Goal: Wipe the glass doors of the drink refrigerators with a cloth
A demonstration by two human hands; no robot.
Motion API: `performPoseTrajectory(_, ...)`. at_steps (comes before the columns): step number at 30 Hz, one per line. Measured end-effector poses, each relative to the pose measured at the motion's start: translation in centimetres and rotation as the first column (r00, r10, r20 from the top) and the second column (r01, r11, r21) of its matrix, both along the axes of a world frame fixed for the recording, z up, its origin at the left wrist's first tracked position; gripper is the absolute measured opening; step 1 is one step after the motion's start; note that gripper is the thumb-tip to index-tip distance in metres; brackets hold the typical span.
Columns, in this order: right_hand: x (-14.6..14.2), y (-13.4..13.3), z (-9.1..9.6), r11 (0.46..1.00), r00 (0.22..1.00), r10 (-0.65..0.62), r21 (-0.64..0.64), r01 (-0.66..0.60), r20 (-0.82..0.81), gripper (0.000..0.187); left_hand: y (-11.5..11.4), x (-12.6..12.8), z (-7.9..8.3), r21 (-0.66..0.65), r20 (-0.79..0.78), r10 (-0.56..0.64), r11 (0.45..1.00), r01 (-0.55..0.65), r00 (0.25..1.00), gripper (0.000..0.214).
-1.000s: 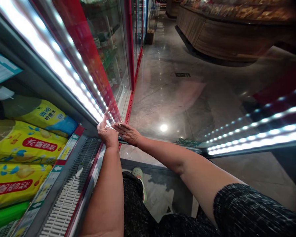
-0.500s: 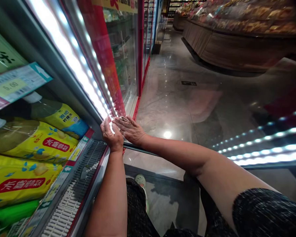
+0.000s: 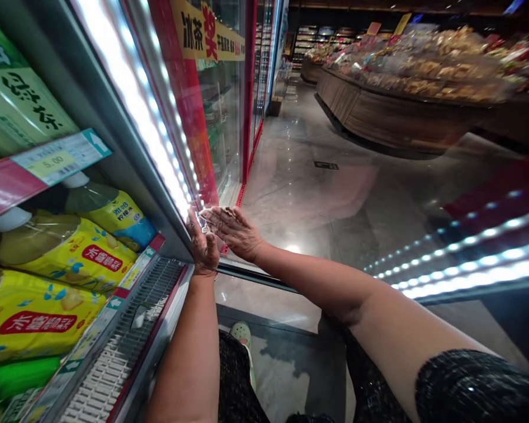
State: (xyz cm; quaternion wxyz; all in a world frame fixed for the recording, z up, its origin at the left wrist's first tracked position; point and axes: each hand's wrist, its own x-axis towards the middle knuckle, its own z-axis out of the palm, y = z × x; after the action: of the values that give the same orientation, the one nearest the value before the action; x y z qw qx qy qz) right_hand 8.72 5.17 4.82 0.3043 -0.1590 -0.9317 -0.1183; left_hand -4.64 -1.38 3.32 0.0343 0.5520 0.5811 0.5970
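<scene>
My left hand [image 3: 203, 249] is raised at the lower corner of the cooler's open glass door [image 3: 335, 194], where the door meets the lit frame [image 3: 132, 100]. Its fingers curl inward toward my right hand, and a small pale glinting thing shows between the two hands. I cannot make out what it is. My right hand [image 3: 234, 232] lies flat against the glass with its fingers stretched out to the left, and its fingertips touch my left hand.
Yellow-labelled bottles [image 3: 62, 258] lie on the cooler shelf at left, under a price tag [image 3: 57, 158]. A vent grille [image 3: 132, 329] runs along the cooler's front. Beyond the glass are a shiny floor and a curved wooden display counter [image 3: 401, 117]. My shoe [image 3: 242, 335] is below.
The view has tilted upward, so more of the shop and the upper shelf shows. Both hands have stayed together at the door corner, with the left hand turned a little more edge-on.
</scene>
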Motion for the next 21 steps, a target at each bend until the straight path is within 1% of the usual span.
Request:
performPoseTrajectory(2, 0.0, -0.1, -1.2, 0.999, 0.996, 0.048, -0.028, -0.046, 0.077, 0.053, 0.1, 0.2, 0.1, -0.013, 0.007, 0.015, 1.000, -0.014, 1.000, 0.099)
performPoseTrajectory(4, 0.0, -0.1, -1.7, 0.994, 0.985, 0.097, -0.056, -0.090, 0.144, 0.052, 0.1, 0.3, 0.3, -0.024, 0.016, 0.022, 0.999, -0.021, 1.000, 0.100)
performPoseTrajectory(6, 0.4, 0.0, -1.0, 0.994, 0.986, 0.090, -0.070, -0.081, 0.140, 0.052, 0.0, 0.4, 0.6, -0.046, 0.017, 0.018, 0.999, -0.017, 1.000, 0.101)
performPoseTrajectory(9, 1.9, -0.1, 1.0, 0.998, 0.998, 0.011, -0.055, -0.007, 0.065, 0.054, -0.1, 0.5, 0.8, -0.092, 0.000, 0.005, 0.996, -0.005, 1.000, 0.105)
performPoseTrajectory(11, 3.5, -0.4, 1.4, 0.999, 0.999, -0.028, -0.031, 0.030, 0.039, 0.054, 0.0, 0.9, 0.7, -0.123, -0.007, -0.012, 0.992, 0.011, 1.000, 0.103)
performPoseTrajectory(13, 5.4, -0.9, 0.4, 1.000, 0.998, -0.026, 0.013, 0.025, 0.052, 0.050, 0.2, 1.6, 0.2, -0.173, -0.018, -0.006, 0.985, 0.003, 1.000, 0.093)
performPoseTrajectory(16, 8.0, -1.6, -2.1, 0.994, 0.995, 0.019, 0.102, -0.029, 0.099, 0.041, 0.4, 2.7, -0.6, -0.306, -0.093, 0.046, 0.949, -0.073, 0.995, 0.076)
performPoseTrajectory(18, 9.1, -1.8, -2.6, 0.991, 0.993, 0.023, 0.128, -0.037, 0.116, 0.041, 0.4, 3.2, -1.0, -0.375, -0.148, 0.064, 0.920, -0.116, 0.987, 0.078)
performPoseTrajectory(19, 9.6, -1.9, -2.3, 0.992, 0.993, 0.014, 0.120, -0.028, 0.119, 0.043, 0.4, 3.4, -1.2, -0.394, -0.166, 0.064, 0.911, -0.126, 0.984, 0.083)
performPoseTrajectory(21, 10.2, -2.1, -0.8, 0.998, 0.994, -0.019, 0.069, 0.011, 0.111, 0.050, 0.4, 3.7, -1.5, -0.419, -0.184, 0.068, 0.897, -0.141, 0.981, 0.094)
